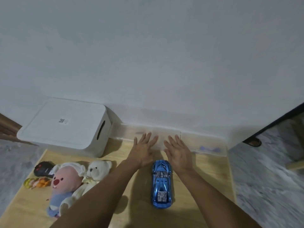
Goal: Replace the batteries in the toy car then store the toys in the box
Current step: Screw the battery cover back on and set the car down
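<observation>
1. Pale wooden tabletop (189, 203) against a white wall carries the blue toy car (161, 182), lower centre.
2. Left hand (142, 151) and right hand (178, 153) hover beyond it, each grip released, fingers spread.
3. White lidded box (65, 127), left of centre, bears an unreadable code label.

Arms: both bare to the frame's edge, no sleeves showing
Left hand (142, 150): bare, no glove
Right hand (178, 153): bare, no glove

My light wooden counter (205, 186) carries a closed white plastic storage box (65, 127) at its far left, clear plastic trays (164, 135) along the wall, a shiny blue toy car (161, 183), a pink plush doll (64, 183), a white teddy bear (97, 170), a black remote control (43, 168) and a small yellow-orange toy (37, 182).
</observation>
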Demonstrator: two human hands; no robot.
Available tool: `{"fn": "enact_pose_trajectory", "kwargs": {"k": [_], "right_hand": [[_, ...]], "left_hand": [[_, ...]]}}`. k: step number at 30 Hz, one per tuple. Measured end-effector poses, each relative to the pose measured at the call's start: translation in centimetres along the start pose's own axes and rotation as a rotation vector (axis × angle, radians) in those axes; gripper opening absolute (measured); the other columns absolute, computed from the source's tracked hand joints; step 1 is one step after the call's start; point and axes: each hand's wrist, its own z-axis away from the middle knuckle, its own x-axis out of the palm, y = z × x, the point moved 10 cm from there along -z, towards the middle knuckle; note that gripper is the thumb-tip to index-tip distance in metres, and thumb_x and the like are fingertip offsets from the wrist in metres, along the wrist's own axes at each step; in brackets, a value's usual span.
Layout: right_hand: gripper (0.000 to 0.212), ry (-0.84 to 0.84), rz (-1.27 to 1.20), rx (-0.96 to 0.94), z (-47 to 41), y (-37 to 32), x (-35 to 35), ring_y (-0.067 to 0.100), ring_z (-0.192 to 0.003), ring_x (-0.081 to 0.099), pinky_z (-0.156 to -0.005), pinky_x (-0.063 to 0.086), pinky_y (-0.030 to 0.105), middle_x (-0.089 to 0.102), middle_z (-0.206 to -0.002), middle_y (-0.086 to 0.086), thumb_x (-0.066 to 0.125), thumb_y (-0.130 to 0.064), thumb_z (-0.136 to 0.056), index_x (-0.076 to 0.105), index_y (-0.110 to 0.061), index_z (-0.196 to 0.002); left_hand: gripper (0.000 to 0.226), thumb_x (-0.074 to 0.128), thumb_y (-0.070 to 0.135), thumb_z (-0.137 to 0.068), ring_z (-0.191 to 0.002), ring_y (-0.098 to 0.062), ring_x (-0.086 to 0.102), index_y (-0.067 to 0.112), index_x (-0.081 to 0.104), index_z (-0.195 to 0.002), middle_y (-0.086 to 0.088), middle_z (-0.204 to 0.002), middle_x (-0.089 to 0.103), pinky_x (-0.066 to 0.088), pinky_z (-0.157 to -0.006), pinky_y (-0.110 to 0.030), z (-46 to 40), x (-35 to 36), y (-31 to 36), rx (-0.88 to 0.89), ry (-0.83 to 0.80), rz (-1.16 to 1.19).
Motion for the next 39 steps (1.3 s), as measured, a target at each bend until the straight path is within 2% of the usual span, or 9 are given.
{"fn": "enact_pose_trajectory", "kwargs": {"k": [2, 4, 9, 13, 16, 21, 24, 30, 39], "right_hand": [[0.026, 0.015, 0.044, -0.03, 0.1, -0.1, -0.1, 0.037, -0.111, 0.064, -0.09, 0.053, 0.044, 0.07, -0.116, 0.01, 0.06, -0.026, -0.089, 0.074, -0.013, -0.106], [0.042, -0.032, 0.087, -0.038, 0.1, -0.1, 0.4, 0.036, -0.11, 0.064, -0.089, 0.054, 0.043, 0.07, -0.115, 0.01, 0.039, -0.034, -0.095, 0.074, -0.013, -0.106], [0.054, -0.004, 0.093, -0.049, 0.0, -0.3, 0.4, 0.037, -0.112, 0.063, -0.091, 0.055, 0.043, 0.07, -0.116, 0.011, 0.023, -0.034, -0.103, 0.072, -0.012, -0.108], [0.023, 0.048, 0.043, -0.047, -0.3, -0.1, -0.2, 0.038, -0.11, 0.064, -0.09, 0.055, 0.045, 0.07, -0.115, 0.012, 0.064, -0.02, -0.087, 0.073, -0.01, -0.106], [0.039, 0.024, -0.087, -0.001, -0.4, 0.3, -0.1, 0.038, -0.117, 0.06, -0.094, 0.052, 0.051, 0.067, -0.12, 0.013, 0.081, -0.014, -0.073, 0.072, -0.01, -0.11], [0.057, 0.091, -0.086, 0.25, 1.6, 3.1, -1.7, 0.032, -0.141, 0.033, -0.116, 0.025, 0.052, 0.047, -0.145, 0.013, 0.04, -0.036, -0.085, 0.055, -0.009, -0.133], [0.071, -0.073, 0.014, 0.485, 3.3, 5.6, -1.0, 0.039, -0.146, 0.015, -0.12, 0.011, 0.049, 0.027, -0.155, 0.021, 0.026, -0.037, -0.084, 0.031, -0.002, -0.146], [0.076, -0.232, -0.053, 0.447, 3.7, 6.0, -0.4, 0.034, -0.148, 0.0, -0.122, 0.001, 0.039, 0.003, -0.159, 0.021, 0.04, -0.025, -0.091, 0.0, -0.001, -0.151], [0.077, -0.304, -0.101, 0.394, 3.8, 5.8, -0.9, 0.03, -0.149, -0.003, -0.121, 0.0, 0.038, 0.0, -0.161, 0.016, 0.043, -0.019, -0.09, 0.0, -0.004, -0.152]], "left_hand": [[0.082, 0.055, 0.022, -0.091, -0.151, -0.024, -0.006, 0.03, 0.005, -0.155, -0.006, -0.164, -0.004, -0.006, -0.118, -0.048, -0.2, 0.0, -0.1, -0.007, -0.001, 0.041], [0.083, 0.056, 0.023, -0.09, -0.151, -0.023, -0.005, 0.031, 0.007, -0.155, -0.007, -0.164, -0.004, -0.006, -0.119, -0.047, -0.3, 0.0, -0.1, -0.016, 0.004, 0.057], [0.088, 0.06, 0.024, -0.086, -0.151, -0.022, -0.007, 0.033, 0.007, -0.155, -0.011, -0.163, -0.006, -0.009, -0.118, -0.045, -0.4, 0.0, -0.4, -0.016, 0.037, 0.112], [0.092, 0.06, 0.015, -0.082, -0.15, -0.019, -0.011, 0.034, 0.007, -0.155, -0.009, -0.163, -0.007, -0.014, -0.117, -0.041, -0.5, 0.1, -0.6, -0.002, 0.017, 0.183], [0.093, 0.06, 0.013, -0.081, -0.15, -0.018, -0.011, 0.035, 0.007, -0.155, -0.008, -0.163, -0.007, -0.015, -0.116, -0.04, -0.6, 0.1, -0.7, -0.006, 0.01, 0.204], [0.095, 0.059, 0.012, -0.081, -0.15, -0.017, -0.012, 0.035, 0.004, -0.155, -0.007, -0.163, -0.009, -0.015, -0.116, -0.041, -0.7, 0.4, -0.8, -0.022, 0.007, 0.15], [0.094, 0.056, 0.013, -0.083, -0.15, -0.019, -0.011, 0.034, 0.0, -0.155, -0.007, -0.163, -0.01, -0.012, -0.117, -0.042, -0.8, 0.5, -0.8, -0.033, -0.007, 0.07], [0.095, 0.055, 0.015, -0.085, -0.15, -0.019, -0.012, 0.034, -0.006, -0.154, -0.007, -0.163, -0.013, -0.009, -0.119, -0.045, -0.5, 0.4, -0.5, -0.049, -0.039, 0.002], [0.097, 0.057, 0.016, -0.084, -0.15, -0.02, -0.011, 0.03, -0.007, -0.155, -0.004, -0.164, -0.005, -0.012, -0.116, -0.053, 1.0, -1.1, -0.1, -0.061, -0.006, 0.0]]}}
